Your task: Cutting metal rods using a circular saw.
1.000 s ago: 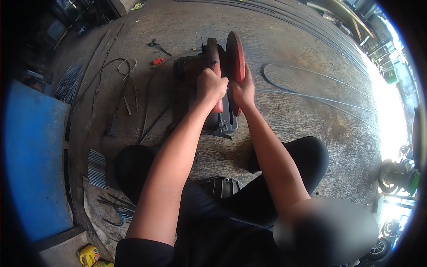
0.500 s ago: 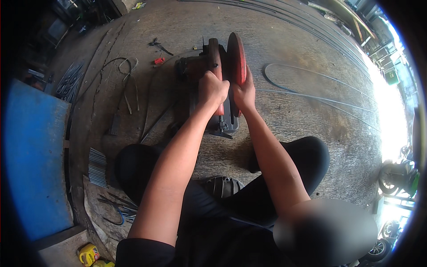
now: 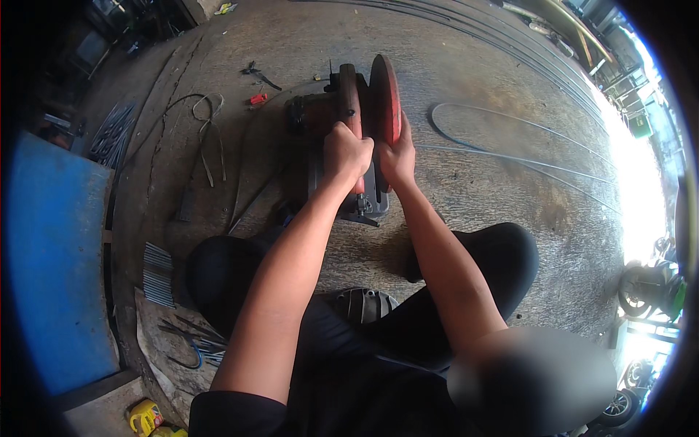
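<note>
A cut-off saw [image 3: 317, 115] with a red arm and a dark base stands on the floor in front of me. My left hand [image 3: 346, 154] is closed round the lower part of the saw's red arm [image 3: 354, 116], thumb side toward the disc. On the right of that arm rises a large round red blade guard [image 3: 395, 95], seen nearly edge-on. My right hand [image 3: 397, 159] grips its lower part, with fingers along the outer face and the thumb on the inner side. My two hands almost touch. The blade itself cannot be made out.
Bent metal rods [image 3: 510, 154] lie to the right. A looped cord [image 3: 211, 120], a red piece [image 3: 258, 98] and a dark clamp-like tool [image 3: 260, 74] are on the left. Cut rods [image 3: 157, 273] sit beside my left knee, near a blue panel [image 3: 62, 255].
My right hand has shifted slightly left, closer to my left hand. Both hands keep their hold on the saw.
</note>
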Demonstrator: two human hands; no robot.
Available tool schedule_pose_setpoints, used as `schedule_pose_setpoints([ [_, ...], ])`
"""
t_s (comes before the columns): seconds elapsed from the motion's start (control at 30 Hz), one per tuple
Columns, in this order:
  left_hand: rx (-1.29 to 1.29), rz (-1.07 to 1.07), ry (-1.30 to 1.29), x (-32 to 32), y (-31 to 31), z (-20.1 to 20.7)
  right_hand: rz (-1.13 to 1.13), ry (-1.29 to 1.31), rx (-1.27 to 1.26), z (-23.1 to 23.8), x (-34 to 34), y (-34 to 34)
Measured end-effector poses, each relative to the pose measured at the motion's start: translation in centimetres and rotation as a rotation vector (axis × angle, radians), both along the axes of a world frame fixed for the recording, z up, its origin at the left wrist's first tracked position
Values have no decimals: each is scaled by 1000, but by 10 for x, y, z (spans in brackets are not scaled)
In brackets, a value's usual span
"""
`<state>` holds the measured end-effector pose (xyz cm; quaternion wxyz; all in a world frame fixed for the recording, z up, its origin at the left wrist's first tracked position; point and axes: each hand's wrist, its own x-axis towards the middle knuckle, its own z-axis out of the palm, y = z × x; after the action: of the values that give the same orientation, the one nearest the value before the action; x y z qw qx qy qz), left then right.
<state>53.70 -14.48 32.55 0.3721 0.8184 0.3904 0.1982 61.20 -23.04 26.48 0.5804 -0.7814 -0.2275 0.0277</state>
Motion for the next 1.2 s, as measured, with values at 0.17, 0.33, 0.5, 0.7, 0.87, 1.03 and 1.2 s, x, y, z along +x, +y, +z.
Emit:
schedule_pose_setpoints([
  [0.17,21,24,16,-1,-3,-3,-10,-1,-5,-3,-2,-1],
  [0.33,-6,32,17,-3,-6,-3,-9,-6,13,-6,-3,-1],
  [0.5,-9,21,-2,-5,-6,-5,-9,6,23,-9,-4,-1],
  [0.7,-23,21,11,-5,-6,-8,3,11,24,-12,-4,-2],
  [0.87,-82,31,1,-8,-8,-6,-7,-7,35,-14,-4,-2],
  [1.03,-55,11,-10,-9,-8,-8,3,51,23,-16,-4,-3],
  [1.2,-41,-1,-37,-12,-8,-12,-4,58,31,-17,-6,-2],
])
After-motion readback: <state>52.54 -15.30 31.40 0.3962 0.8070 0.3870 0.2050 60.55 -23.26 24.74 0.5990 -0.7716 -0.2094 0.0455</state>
